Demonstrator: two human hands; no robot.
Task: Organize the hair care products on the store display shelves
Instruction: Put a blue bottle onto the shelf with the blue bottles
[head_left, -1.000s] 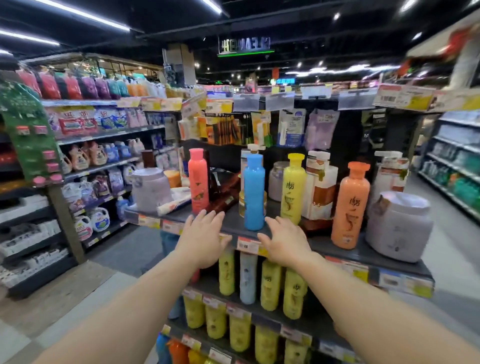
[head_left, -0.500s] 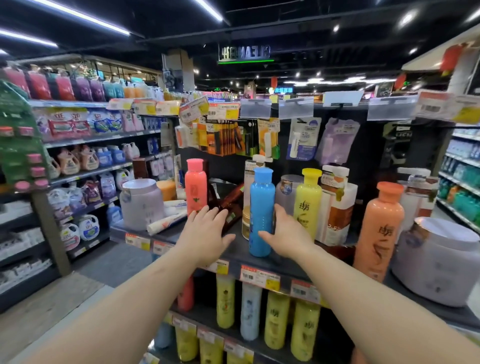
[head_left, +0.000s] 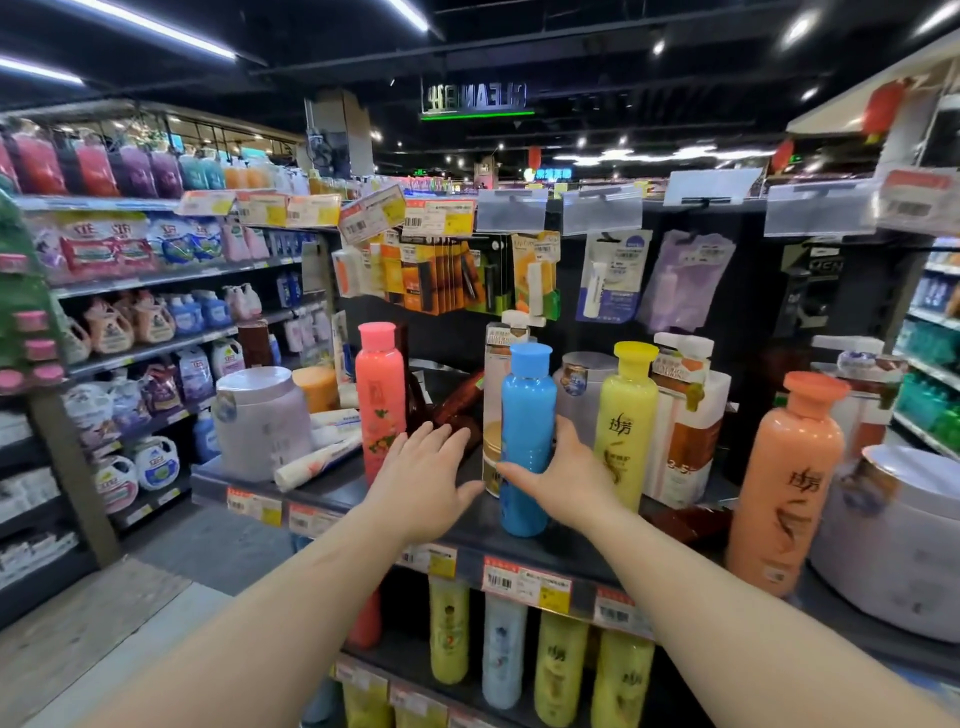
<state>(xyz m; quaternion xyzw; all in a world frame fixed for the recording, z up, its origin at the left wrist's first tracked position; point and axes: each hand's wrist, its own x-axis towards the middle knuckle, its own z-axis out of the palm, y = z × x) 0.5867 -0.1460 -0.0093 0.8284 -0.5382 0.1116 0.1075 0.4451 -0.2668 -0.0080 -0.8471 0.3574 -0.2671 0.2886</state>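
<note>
Head view: the blue bottle (head_left: 527, 441) stands upright at the front of the top shelf (head_left: 332, 493) and is gripped low on its body by the right hand (head_left: 563, 480), thumb in front. Left of the blue bottle, the left hand (head_left: 423, 480) hovers with fingers spread, holding nothing. The pink bottle (head_left: 379, 410) stands further left, the yellow bottle (head_left: 626, 426) just right. A repositioning step is judged underway (destination unclear); a steady lift or slide is called for next.

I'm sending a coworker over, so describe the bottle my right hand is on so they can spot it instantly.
Find the top dark display shelf with a row of tall upright bottles. The blue bottle stands between the pink bottle and the yellow bottle, where the right hand grips it. It's the only sky-blue one on that shelf, with a matching blue cap.
</note>
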